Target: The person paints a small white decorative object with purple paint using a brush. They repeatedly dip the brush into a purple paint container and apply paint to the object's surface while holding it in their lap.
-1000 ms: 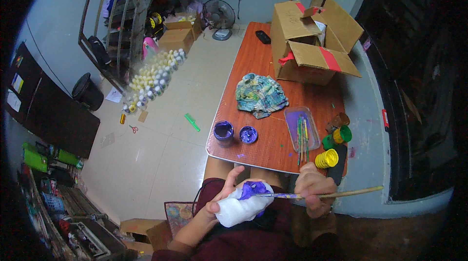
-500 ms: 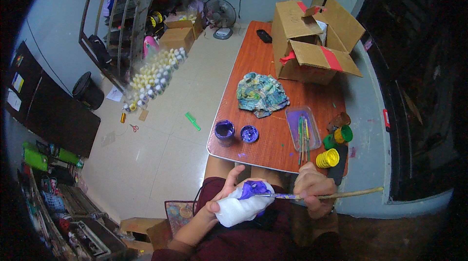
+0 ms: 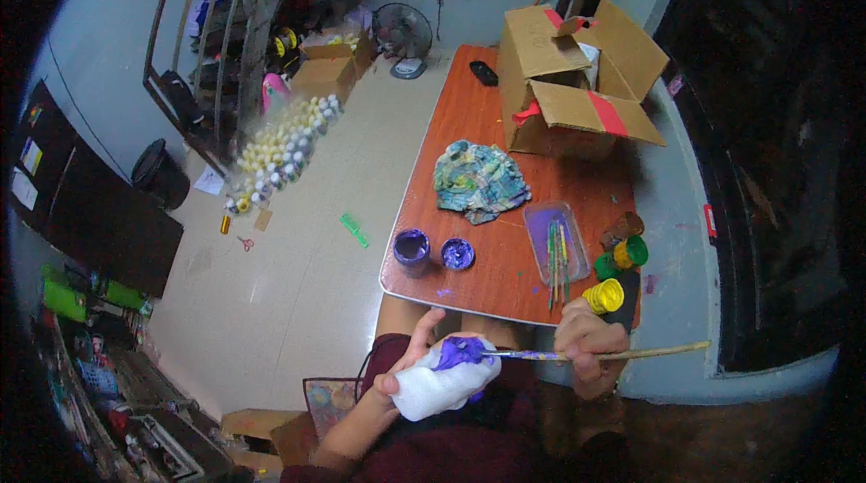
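My left hand grips a white lumpy object over my lap; its upper end is covered in purple paint. My right hand holds a long wooden paintbrush level, with the purple tip touching the painted patch. On the near edge of the red-brown table stand an open jar of purple paint and its purple lid.
A paint-stained rag lies mid-table beside a clear tray of brushes. Yellow and green paint jars sit at the right near edge. Open cardboard boxes fill the far end. A bag of small bottles lies on the floor at left.
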`<state>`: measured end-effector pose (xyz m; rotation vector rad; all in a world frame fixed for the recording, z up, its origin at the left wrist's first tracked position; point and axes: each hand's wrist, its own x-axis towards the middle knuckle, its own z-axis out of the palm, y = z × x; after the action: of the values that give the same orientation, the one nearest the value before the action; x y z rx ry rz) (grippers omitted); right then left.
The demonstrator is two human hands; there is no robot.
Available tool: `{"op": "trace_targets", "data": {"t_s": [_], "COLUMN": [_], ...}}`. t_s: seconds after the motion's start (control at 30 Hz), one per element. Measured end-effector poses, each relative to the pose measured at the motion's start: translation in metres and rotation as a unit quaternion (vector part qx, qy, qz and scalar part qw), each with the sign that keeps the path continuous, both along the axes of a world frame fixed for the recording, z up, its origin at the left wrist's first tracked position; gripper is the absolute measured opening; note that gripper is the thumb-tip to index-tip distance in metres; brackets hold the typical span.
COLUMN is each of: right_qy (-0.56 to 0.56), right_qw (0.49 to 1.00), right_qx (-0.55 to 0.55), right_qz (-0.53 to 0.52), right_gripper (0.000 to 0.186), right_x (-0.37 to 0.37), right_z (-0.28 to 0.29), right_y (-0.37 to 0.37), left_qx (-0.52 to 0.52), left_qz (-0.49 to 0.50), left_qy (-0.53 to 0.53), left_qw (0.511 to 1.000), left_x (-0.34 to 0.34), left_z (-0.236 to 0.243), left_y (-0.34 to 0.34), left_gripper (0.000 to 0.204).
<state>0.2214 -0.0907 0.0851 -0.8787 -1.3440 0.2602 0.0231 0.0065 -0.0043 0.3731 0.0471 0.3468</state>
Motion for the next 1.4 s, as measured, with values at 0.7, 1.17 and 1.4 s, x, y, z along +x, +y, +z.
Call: {"op": "trace_targets", "data": {"t_s": [0.7,1.17,1.4], "right_qy": [0.146,0.199,0.208], "right_qw": [0.987,0.971,0.972], "right_qx": [-0.024,-0.125,-0.098], "right_qz": [-0.066,-0.044,-0.05], "right_gripper": [0.016,0.016,0.017], "right_x": [0.001,-0.003,0.007], "right_z": [0.003,0.003,-0.002], "right_y": [-0.008,-0.011,-0.011], "left_qx": [0.089,0.118,0.138], "left_qz": [0.059,0.062,0.052], "left_qy": [0.12,0.11,0.096], "left_qw": [0.987,0.985,0.984], "left_x": [0.001,0.004,0.007], "left_z": [0.039,0.041,0.044], "left_y": [-0.006,0.0,0.008], "left_gripper": [0.106,0.101,0.099]}}
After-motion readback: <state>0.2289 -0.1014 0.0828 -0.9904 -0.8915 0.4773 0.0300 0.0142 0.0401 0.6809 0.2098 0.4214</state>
